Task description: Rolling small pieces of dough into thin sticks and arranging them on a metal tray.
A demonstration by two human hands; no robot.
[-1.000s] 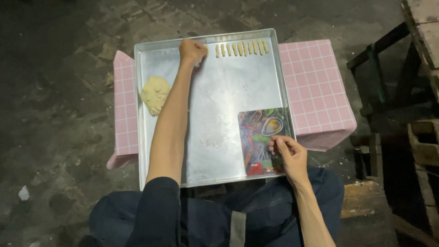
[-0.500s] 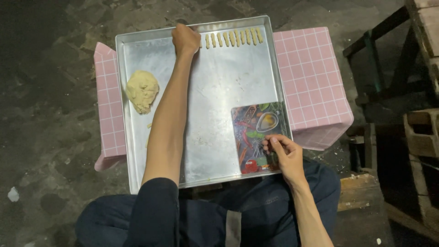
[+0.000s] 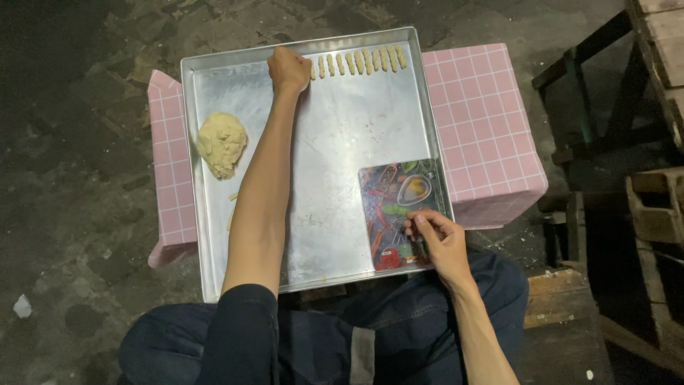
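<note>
A large metal tray [image 3: 335,171] lies on a low table with a pink checked cloth [image 3: 484,121]. My left hand [image 3: 288,69] reaches to the tray's far edge, fingers curled down at the left end of a row of several small dough sticks [image 3: 360,62]. What the fingers hold is hidden. A lump of pale dough [image 3: 221,143] sits at the tray's left side. My right hand [image 3: 440,242] rests on a colourful printed cutting board [image 3: 395,207] in the tray's near right corner, fingers pinched around a small item I cannot make out.
A dark metal frame [image 3: 570,107] and wooden crates [image 3: 655,214] stand to the right. Rough dark concrete floor [image 3: 71,142] surrounds the table. My knees in dark trousers [image 3: 335,342] are under the tray's near edge.
The view has shifted slightly, so the tray sits a little further right in frame. Both hands stay at the same spots on the tray.
</note>
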